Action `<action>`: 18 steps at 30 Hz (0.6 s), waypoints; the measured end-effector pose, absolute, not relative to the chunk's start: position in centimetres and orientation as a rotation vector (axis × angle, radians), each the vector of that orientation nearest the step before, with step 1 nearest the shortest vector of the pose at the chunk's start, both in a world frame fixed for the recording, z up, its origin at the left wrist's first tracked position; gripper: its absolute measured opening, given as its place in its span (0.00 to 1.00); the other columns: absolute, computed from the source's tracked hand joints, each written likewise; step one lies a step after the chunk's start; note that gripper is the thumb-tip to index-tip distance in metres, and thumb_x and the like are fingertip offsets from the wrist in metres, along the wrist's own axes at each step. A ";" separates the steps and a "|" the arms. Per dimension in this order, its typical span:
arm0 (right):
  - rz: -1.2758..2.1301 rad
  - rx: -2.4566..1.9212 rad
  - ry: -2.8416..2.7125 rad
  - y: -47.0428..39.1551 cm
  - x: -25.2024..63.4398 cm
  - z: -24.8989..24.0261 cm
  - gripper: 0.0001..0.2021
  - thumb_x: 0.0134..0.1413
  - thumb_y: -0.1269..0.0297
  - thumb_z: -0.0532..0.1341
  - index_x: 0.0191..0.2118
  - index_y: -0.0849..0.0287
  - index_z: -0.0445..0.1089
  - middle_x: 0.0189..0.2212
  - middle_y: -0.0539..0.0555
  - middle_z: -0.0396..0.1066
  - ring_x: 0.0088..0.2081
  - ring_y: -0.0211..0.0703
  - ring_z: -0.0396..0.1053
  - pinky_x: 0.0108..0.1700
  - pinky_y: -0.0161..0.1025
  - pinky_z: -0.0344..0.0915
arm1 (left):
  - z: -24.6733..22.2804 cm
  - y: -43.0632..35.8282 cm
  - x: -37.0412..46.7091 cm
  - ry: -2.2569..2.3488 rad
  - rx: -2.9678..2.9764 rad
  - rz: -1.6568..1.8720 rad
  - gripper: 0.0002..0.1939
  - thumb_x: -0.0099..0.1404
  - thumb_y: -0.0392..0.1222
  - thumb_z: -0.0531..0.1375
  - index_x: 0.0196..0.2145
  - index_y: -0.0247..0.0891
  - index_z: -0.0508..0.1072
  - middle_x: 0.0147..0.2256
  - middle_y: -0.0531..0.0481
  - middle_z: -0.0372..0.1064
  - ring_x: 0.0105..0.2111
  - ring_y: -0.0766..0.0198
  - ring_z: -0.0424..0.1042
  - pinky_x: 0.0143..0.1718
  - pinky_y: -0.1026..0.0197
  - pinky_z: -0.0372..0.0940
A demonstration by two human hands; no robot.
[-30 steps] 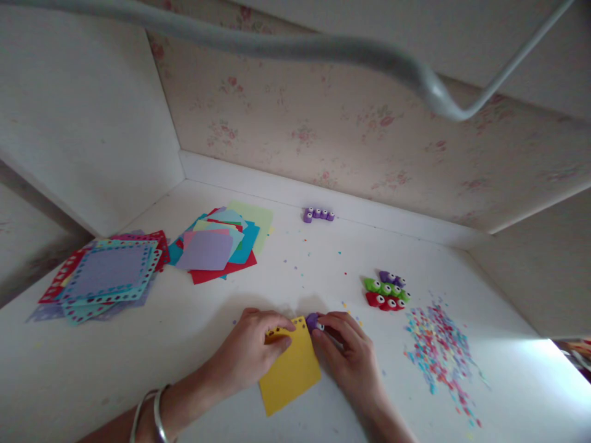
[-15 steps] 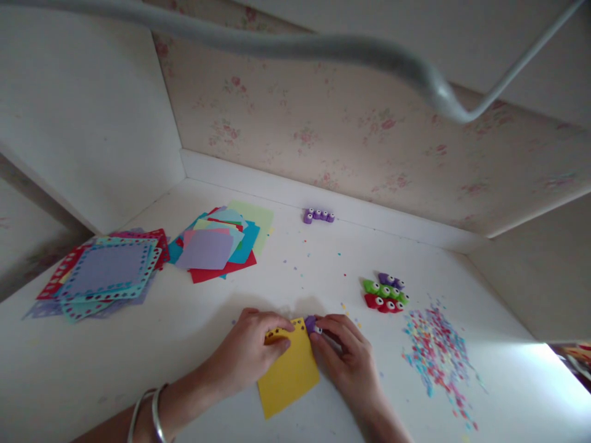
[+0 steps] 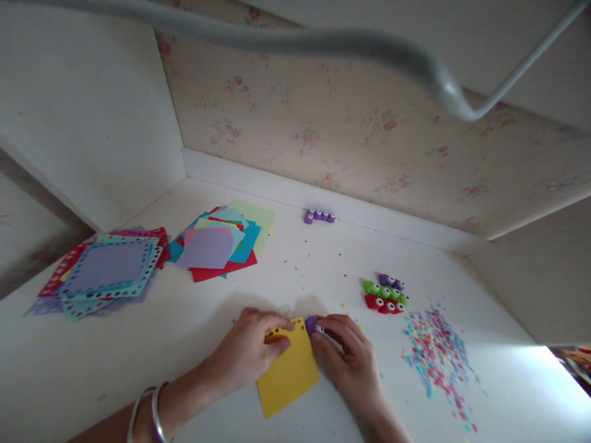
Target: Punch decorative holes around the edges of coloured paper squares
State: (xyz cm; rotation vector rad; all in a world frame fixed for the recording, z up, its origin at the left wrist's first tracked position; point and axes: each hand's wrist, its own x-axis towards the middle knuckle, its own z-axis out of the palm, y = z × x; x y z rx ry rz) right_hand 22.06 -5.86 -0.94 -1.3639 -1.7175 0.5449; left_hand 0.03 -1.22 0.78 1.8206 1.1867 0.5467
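Note:
My left hand (image 3: 252,347) pinches the upper left part of a yellow sheet of paper (image 3: 290,378) between thumb and fingers. Small holes run along the sheet's top edge. A small purple paper punch (image 3: 313,324) sits at the sheet's upper right corner, with my right hand (image 3: 348,357) closed around it. My fingers hide part of the punch, and I cannot tell how far the paper reaches into it.
Left lies a stack of papers with punched borders (image 3: 113,264); beside it is a pile of plain coloured paper (image 3: 210,246). Purple punches (image 3: 318,215) stand by the wall. Red, green and purple punches (image 3: 385,294) and scattered confetti (image 3: 438,351) lie right. A pale bar (image 3: 277,43) crosses overhead.
The purple punch has turned slightly in my right fingers at the paper's corner. My left hand and the yellow sheet have hardly moved.

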 end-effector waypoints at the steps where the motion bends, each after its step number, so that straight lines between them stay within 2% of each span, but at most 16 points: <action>1: 0.549 -1.363 -1.717 -5.8 22.1 -0.9 0.06 0.61 0.67 0.62 0.43 0.54 0.74 0.40 0.57 0.73 0.41 0.45 0.74 0.41 0.41 0.76 | 0.8 -1.3 0.0 1.186 1.817 0.549 0.13 0.60 0.36 0.63 0.42 0.45 0.81 0.41 0.53 0.80 0.45 0.57 0.75 0.51 0.54 0.67; 18: 0.381 -1.277 -1.853 -6.1 21.7 -0.8 0.10 0.60 0.72 0.62 0.45 0.53 0.75 0.42 0.57 0.74 0.43 0.46 0.74 0.42 0.42 0.76 | 0.9 -1.3 0.1 1.204 1.850 0.526 0.14 0.59 0.34 0.62 0.41 0.44 0.81 0.42 0.53 0.80 0.45 0.55 0.75 0.53 0.51 0.66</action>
